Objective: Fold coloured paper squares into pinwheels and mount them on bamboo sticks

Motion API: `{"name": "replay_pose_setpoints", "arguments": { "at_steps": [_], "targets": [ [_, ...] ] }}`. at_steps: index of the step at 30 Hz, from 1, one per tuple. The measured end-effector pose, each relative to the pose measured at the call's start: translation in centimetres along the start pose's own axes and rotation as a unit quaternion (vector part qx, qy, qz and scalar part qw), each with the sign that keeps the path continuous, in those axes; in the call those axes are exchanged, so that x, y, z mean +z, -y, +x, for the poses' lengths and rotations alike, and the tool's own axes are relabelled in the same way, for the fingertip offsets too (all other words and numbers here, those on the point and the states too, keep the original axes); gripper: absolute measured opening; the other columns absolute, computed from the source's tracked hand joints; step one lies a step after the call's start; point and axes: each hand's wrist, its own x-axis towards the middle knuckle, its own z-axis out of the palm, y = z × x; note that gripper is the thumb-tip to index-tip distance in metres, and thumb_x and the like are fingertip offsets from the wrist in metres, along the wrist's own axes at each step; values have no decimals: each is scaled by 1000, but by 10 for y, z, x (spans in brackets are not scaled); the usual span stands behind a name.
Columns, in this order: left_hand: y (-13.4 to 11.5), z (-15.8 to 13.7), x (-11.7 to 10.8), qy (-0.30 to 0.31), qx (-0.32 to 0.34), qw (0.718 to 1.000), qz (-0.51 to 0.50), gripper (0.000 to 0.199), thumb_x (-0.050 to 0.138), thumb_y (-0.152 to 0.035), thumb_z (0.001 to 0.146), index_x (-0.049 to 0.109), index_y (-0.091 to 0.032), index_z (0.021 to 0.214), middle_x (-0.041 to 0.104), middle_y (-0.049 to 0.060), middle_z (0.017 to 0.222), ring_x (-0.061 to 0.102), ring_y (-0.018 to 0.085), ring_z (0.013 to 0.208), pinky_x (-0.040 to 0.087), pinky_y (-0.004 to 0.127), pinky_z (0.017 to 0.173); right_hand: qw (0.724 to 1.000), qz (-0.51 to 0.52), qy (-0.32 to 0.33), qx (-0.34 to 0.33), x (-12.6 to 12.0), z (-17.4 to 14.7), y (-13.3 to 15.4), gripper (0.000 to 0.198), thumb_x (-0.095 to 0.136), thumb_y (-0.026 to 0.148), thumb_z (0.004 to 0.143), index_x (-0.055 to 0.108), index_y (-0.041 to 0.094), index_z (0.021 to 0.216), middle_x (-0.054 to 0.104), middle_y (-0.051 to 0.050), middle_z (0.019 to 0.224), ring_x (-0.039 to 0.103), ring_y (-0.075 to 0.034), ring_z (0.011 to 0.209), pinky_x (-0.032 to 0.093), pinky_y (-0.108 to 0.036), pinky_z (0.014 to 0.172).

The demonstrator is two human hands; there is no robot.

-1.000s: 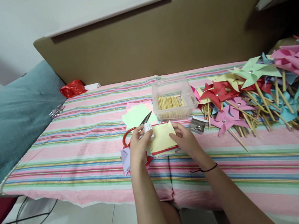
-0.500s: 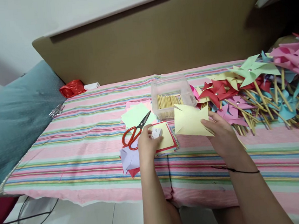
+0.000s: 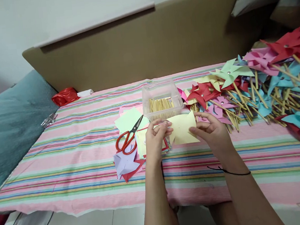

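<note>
A pale yellow square of paper [image 3: 182, 129], slit at its corners and with a small dot at its centre, is held up between my hands. My left hand [image 3: 156, 138] has its thumb and fingers closed at the paper's left edge. At the right edge, my right hand [image 3: 212, 131] pinches it between thumb and fingers. Partly behind my left hand lies a stack of yellow and red paper squares [image 3: 142, 147]. Red-handled scissors [image 3: 127, 139] rest beside that stack, blades pointing up and right. Below them is a slit purple paper [image 3: 124, 162] over red pieces.
A clear plastic box [image 3: 161, 93] of short wooden sticks [image 3: 161, 104] stands beyond my hands. Pale green sheets [image 3: 129, 119] lie left of it. Finished paper pinwheels [image 3: 228, 73] pile up on the right. A red plastic bag [image 3: 65, 96] sits at the far left on the striped cloth [image 3: 71, 152].
My left hand has left the small white block on the paper stack and moved right to the yellow paper. The right hand still holds the paper. The view has shifted slightly right.
</note>
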Motion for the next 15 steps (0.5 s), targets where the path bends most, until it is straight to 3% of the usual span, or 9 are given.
{"name": "replay_pose_setpoints", "arguments": {
  "at_steps": [4,8,11,15],
  "targets": [
    [6,0,11,-60,10,998,-1,32,75,-36,71,57,-16,87,63,-2,68,53,6,52,43,18,55,997,-25,-26,-68,-9,1,-1,38,82,26,64,68,24,100,73,1,75,66,-17,68,55,-33,67],
    [8,3,18,-8,-66,998,-19,41,58,-55,81,61,-14,84,69,6,71,61,12,58,47,23,57,969,-78,-4,-234,-22,5,2,9,75,18,70,73,25,75,73,-2,81,65,-23,95,48,-44,95],
    [8,4,21,18,-95,994,-42,50,54,-61,81,66,-13,89,73,11,81,69,19,75,51,26,65,941,-117,19,-315,-35,8,7,19,67,10,75,72,27,68,73,-1,87,60,-24,111,36,-48,108],
    [7,0,22,100,-134,984,-64,58,53,-65,80,69,-11,96,75,13,84,71,22,78,52,27,63,934,-145,50,-322,-50,7,11,29,60,3,73,70,28,64,66,0,116,50,-24,124,33,-46,110]
  ]
}}
